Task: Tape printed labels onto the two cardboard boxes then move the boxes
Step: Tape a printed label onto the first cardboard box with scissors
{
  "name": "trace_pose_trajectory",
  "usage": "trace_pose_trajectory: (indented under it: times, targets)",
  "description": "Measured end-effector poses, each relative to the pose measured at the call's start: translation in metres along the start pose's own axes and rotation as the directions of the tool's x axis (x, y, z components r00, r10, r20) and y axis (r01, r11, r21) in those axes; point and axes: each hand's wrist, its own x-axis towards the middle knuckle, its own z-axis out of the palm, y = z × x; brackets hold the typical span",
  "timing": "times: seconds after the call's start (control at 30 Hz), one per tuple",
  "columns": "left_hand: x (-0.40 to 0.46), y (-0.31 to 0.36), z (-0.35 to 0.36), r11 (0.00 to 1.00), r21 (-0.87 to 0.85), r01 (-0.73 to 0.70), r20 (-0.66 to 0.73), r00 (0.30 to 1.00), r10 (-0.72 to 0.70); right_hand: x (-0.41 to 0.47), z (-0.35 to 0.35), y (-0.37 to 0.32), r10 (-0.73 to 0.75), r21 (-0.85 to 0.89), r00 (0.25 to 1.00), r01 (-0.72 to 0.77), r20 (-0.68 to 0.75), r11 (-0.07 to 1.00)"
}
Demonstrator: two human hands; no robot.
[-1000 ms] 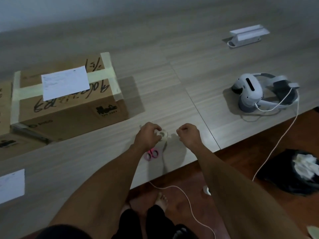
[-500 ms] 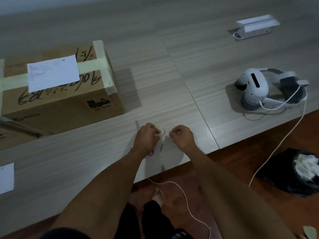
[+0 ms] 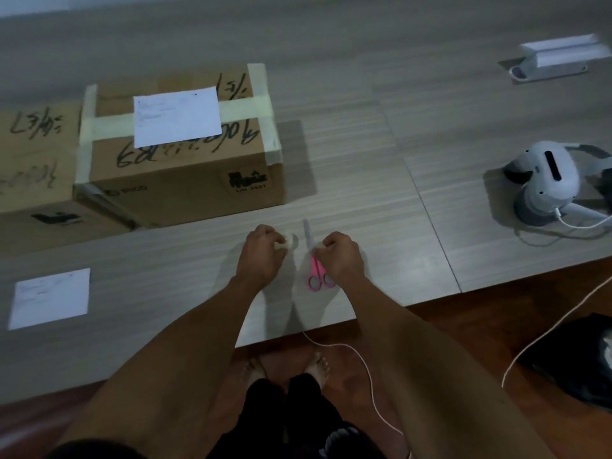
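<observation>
Pulling tape: the left hand (image 3: 263,251) is gripping a small pale tape roll (image 3: 288,240), while the right hand (image 3: 341,256) is pinching its free end above pink-handled scissors (image 3: 316,266). The brown cardboard box (image 3: 185,154), bearing a loose white printed label (image 3: 177,116), is sitting beyond the hands. Probably next: cutting a strip.

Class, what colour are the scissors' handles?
Pink handles on the scissors, seen in the head view.
</observation>
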Motion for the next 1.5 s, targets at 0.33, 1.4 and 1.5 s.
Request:
trace_pose_trajectory:
  times: [0.33,1.4,1.5]
  targets:
    - [-0.023,-0.051,-0.03,0.996,-0.042,0.082,-0.029,0.996,-0.083,-0.016,0.024,-0.036,0.014,-0.22,0.999,-0.025,-0.052,0.975]
    - [-0.053,-0.148,-0.173,0.982,-0.182,0.045,-0.089,0.994,-0.062,-0.046,0.121,-0.181,-0.352,0.003,0.935,0.353,0.031,0.936]
    - [-0.05,-0.124,-0.193,0.976,-0.218,-0.013,-0.106,0.994,-0.01,-0.053,0.095,-0.206,-0.444,0.06,0.893,0.44,0.072,0.896]
